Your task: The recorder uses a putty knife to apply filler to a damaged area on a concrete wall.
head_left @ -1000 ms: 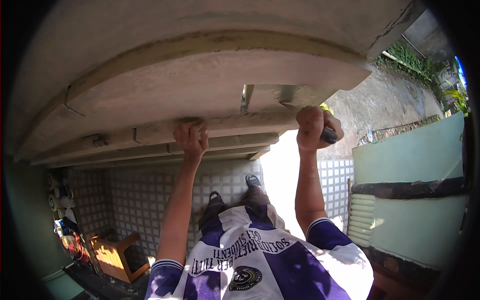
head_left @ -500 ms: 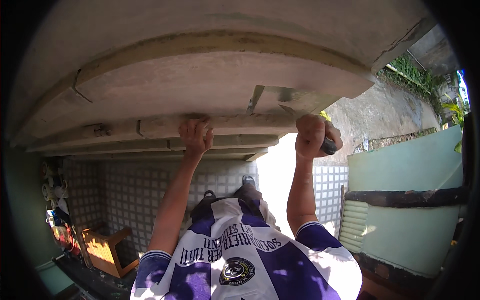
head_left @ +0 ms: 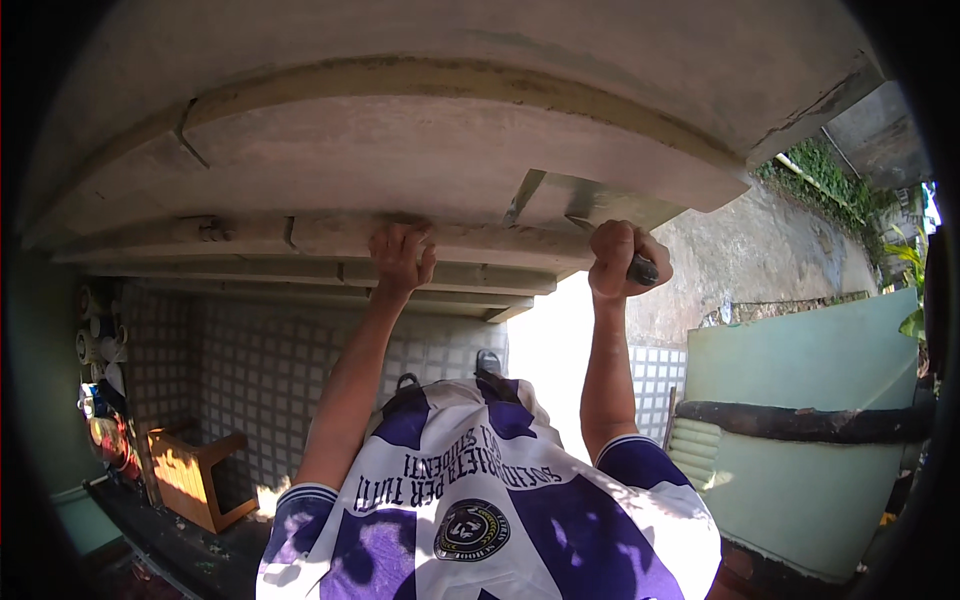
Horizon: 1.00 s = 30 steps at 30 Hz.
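A wide, pale wooden surface (head_left: 380, 150) with raised rails fills the upper part of the view. My left hand (head_left: 402, 255) is at the near wooden rail (head_left: 480, 238), its fingers curled onto the edge and its thumb apart. Farther right, my right hand (head_left: 622, 258) is closed round the black handle (head_left: 643, 269) of a tool. A thin metal piece (head_left: 577, 221) shows just left of that fist, against the wood; whether it belongs to the tool is hard to tell. Beyond it lies a shiny greyish patch (head_left: 610, 198) on the surface.
Below the rails is a tiled floor (head_left: 280, 350) with my feet on it. A small wooden stool (head_left: 185, 490) stands at the lower left, near several cups (head_left: 100, 340). A pale green wall (head_left: 800, 350) with a dark horizontal bar (head_left: 830, 423) is on the right.
My right hand with the black-handled tool has shifted a little left along the wood. My left hand stays at the rail. The whole view has turned slightly.
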### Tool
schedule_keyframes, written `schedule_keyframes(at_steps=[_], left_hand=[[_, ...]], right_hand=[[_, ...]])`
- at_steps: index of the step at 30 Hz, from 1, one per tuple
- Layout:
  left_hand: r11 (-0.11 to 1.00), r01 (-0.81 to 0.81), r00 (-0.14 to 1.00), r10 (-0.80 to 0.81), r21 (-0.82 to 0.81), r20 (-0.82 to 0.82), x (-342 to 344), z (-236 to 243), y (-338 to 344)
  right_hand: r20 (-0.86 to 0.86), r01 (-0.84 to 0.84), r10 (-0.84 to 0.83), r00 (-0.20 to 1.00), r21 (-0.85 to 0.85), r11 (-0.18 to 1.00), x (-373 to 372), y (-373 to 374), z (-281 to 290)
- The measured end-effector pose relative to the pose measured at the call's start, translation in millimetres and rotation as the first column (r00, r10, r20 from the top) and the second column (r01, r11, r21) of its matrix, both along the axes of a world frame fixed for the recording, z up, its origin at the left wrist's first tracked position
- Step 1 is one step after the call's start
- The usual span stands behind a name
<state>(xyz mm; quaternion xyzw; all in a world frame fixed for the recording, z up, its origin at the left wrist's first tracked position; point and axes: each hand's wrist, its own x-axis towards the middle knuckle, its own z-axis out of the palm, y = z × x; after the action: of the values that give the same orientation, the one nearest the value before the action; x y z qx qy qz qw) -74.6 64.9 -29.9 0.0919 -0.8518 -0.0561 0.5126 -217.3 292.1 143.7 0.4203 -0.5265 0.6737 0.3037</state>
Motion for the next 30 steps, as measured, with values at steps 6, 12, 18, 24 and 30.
schedule_keyframes(at_steps=[6,12,18,24,30], left_hand=[[1.000,-0.009,1.000,0.009,-0.015,-0.006,-4,-1,-7],[0.999,-0.010,0.999,0.009,-0.034,-0.041,-6,-5,-10],[0.999,0.006,0.999,-0.009,-0.043,-0.051,-8,-6,-2],[0.999,-0.010,0.999,0.008,-0.043,-0.045,-8,-7,-1],[0.998,-0.036,0.999,0.034,-0.060,-0.041,-3,-13,-8]], right_hand=[[0.073,-0.054,0.054,0.996,-0.008,0.999,-2,-5,14],[0.005,-0.051,0.051,0.999,0.017,0.999,5,-8,2],[0.074,0.063,-0.079,0.994,0.198,0.978,-11,-12,-24],[0.024,0.109,-0.115,0.993,0.185,0.977,-5,-5,-20],[-0.077,-0.008,0.020,0.997,0.150,0.989,17,-4,14]])
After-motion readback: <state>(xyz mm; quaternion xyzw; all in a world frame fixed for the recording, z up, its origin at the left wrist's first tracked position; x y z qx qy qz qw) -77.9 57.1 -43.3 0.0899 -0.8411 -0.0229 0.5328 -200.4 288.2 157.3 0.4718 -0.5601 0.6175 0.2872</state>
